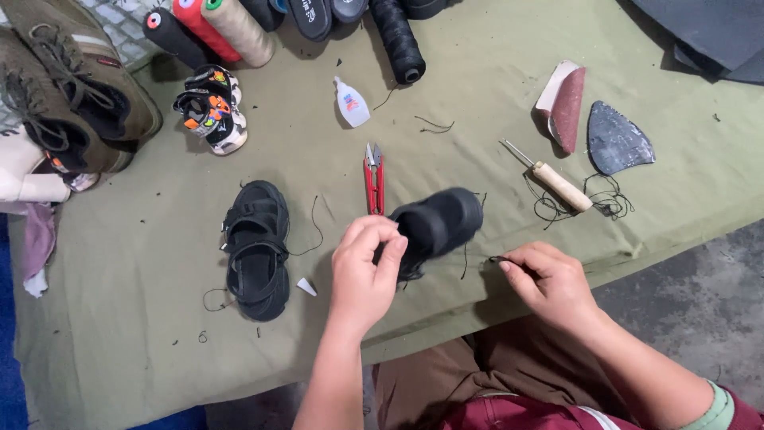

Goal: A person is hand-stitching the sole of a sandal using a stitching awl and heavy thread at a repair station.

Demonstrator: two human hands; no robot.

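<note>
My left hand point(364, 271) grips a small black sandal point(438, 223) by its heel end and holds it just above the olive cloth point(159, 334). My right hand point(549, 283) pinches a black thread point(497, 259) to the right of the sandal, fingers closed on it. A matching black sandal point(256, 248) lies flat on the cloth to the left. Red thread snips point(373, 177) lie just beyond the held sandal.
A wooden-handled awl point(557, 183) with tangled black thread lies at the right, near a sanding block point(563, 105) and a grey leather piece point(617, 139). A small glue bottle point(350, 102), thread spools point(215, 28), a colourful child's shoe point(213, 107) and brown boots point(68, 87) sit at the back left.
</note>
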